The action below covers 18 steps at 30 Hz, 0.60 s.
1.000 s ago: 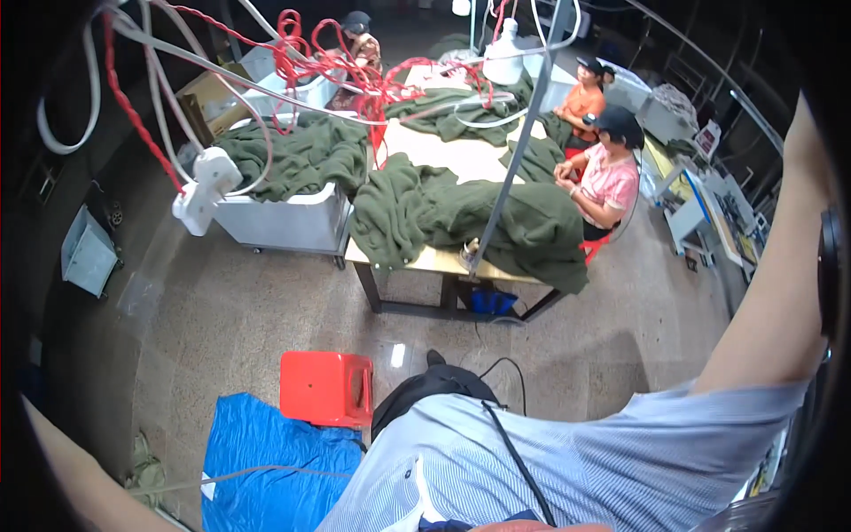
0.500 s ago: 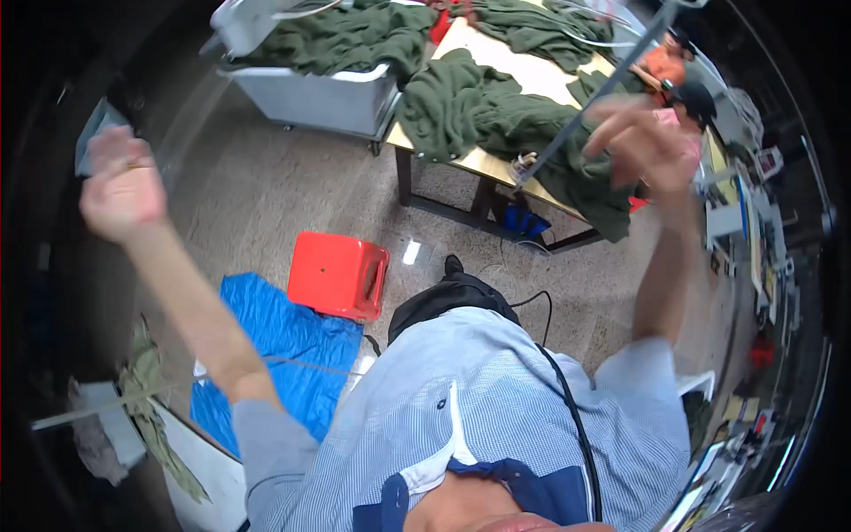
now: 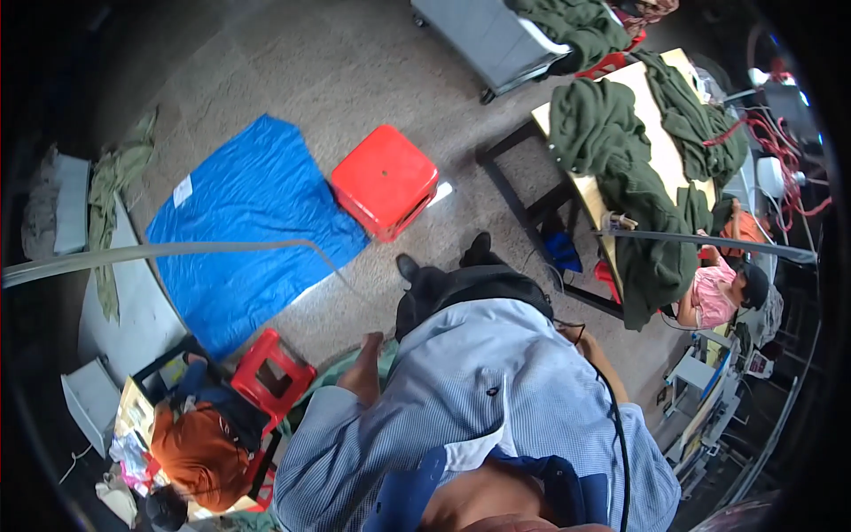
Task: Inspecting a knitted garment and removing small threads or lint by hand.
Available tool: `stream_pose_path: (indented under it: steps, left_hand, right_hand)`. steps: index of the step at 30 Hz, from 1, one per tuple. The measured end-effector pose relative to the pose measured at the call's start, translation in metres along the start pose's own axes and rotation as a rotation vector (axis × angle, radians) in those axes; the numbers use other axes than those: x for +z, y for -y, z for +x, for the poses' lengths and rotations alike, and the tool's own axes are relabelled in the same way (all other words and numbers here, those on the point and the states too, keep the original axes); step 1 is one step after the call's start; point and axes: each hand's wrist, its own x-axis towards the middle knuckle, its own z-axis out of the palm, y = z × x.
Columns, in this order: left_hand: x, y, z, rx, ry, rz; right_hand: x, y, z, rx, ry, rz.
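Both arms, raised half a second ago, have come down. The left hand (image 3: 373,340) is low beside the body, the right hand (image 3: 573,332) near the black cable (image 3: 615,417); whether either grasps, one cannot tell. The step seems only standing; the next move's need is unclear.

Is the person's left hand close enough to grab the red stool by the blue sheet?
Probably not without bending or stepping forward: the left hand is down by the person's side, and floor lies between it and the red stool.
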Motion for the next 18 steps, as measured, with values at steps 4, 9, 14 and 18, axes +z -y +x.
stream_pose_path:
  steps: [4, 9, 14, 18]
  left_hand:
    - [-0.041, 0.079, -0.023, -0.062, -0.151, -0.713]
    - [-0.029, 0.086, 0.017, 0.061, -0.186, -0.854]
    - [-0.078, 0.032, 0.056, 0.411, -0.406, -0.602]
    - [-0.076, -0.132, -0.003, 0.456, -0.125, -1.002]
  right_hand:
    - [0.036, 0.1, -0.007, 0.122, -0.257, 0.949]
    - [-0.023, 0.173, -0.066, 0.071, -0.324, 0.677]
    - [-0.037, 0.225, -0.061, 0.054, -0.3, 0.669]
    - [-0.055, 0.154, -0.048, 0.002, -0.243, 0.496]
